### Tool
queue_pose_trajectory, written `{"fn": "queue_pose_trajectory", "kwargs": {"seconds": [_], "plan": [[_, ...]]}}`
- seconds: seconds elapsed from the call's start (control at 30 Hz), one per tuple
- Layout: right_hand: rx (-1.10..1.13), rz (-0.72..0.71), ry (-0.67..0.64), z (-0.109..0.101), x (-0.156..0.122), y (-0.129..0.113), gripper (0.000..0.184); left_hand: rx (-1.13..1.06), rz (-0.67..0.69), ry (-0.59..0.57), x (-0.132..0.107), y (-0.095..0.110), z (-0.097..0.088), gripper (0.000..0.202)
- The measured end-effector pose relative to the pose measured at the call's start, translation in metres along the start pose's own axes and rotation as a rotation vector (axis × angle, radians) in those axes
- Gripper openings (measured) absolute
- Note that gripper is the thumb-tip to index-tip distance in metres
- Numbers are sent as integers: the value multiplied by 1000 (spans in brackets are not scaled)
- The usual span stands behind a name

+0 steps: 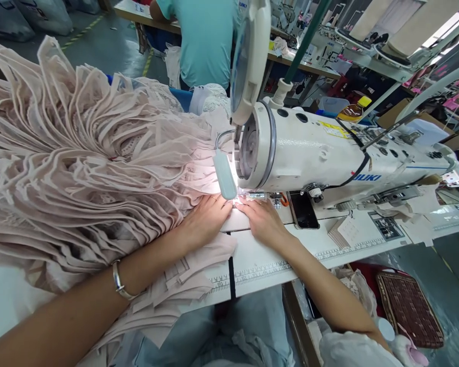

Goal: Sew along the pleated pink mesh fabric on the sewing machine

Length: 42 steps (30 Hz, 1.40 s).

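Observation:
A big heap of pale pink pleated fabric [72, 168] covers the left of the white sewing table [260, 260]. My left hand [206, 216] lies flat on the fabric's edge, fingers stretched toward the needle. My right hand [262, 216] rests beside it on the table, fingers flat and pointing at the presser foot [252, 195]. Both hands press the fabric right under the head of the white sewing machine [329, 153]. A small lamp [225, 176] lights the spot brightly, so the fingertips are washed out. A silver bangle [119, 280] sits on my left wrist.
A black phone [304, 209] lies on the table under the machine arm. Ruler markings [260, 270] run along the table's front edge. Another person in a teal shirt [204, 41] sits at the bench behind. A woven seat pad [409, 306] lies at lower right.

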State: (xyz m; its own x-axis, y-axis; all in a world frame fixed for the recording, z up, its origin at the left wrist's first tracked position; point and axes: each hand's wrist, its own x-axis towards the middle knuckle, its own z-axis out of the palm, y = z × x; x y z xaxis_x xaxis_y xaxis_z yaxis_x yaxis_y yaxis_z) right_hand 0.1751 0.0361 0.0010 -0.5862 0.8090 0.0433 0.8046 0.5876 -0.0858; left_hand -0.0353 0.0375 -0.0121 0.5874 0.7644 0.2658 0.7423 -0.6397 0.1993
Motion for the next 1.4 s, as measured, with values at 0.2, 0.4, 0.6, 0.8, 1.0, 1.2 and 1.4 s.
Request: {"fn": "queue_pose_trajectory", "kwargs": {"seconds": [0.2, 0.4, 0.6, 0.8, 1.0, 1.2, 1.4], "plan": [[-66, -45, 35, 5, 1, 1, 60, 85, -61, -60, 1, 5, -7, 18], [-36, -81, 83, 13, -2, 8, 57, 152, -127, -75, 6, 11, -12, 25], [-3, 29, 103, 16, 4, 11, 53, 226, -109, -41, 4, 20, -7, 17], [-80, 203, 41, 15, 15, 14, 39, 271, -71, -60, 3, 22, -9, 23], [-44, 94, 42, 10, 9, 13, 34, -41, -195, -18, 22, -1, -5, 25], [-59, 63, 94, 9, 1, 10, 45, -74, -115, -65, 19, -4, -4, 31], [-21, 32, 170, 16, -2, 14, 51, -91, -106, -34, 18, -3, -3, 31]]}}
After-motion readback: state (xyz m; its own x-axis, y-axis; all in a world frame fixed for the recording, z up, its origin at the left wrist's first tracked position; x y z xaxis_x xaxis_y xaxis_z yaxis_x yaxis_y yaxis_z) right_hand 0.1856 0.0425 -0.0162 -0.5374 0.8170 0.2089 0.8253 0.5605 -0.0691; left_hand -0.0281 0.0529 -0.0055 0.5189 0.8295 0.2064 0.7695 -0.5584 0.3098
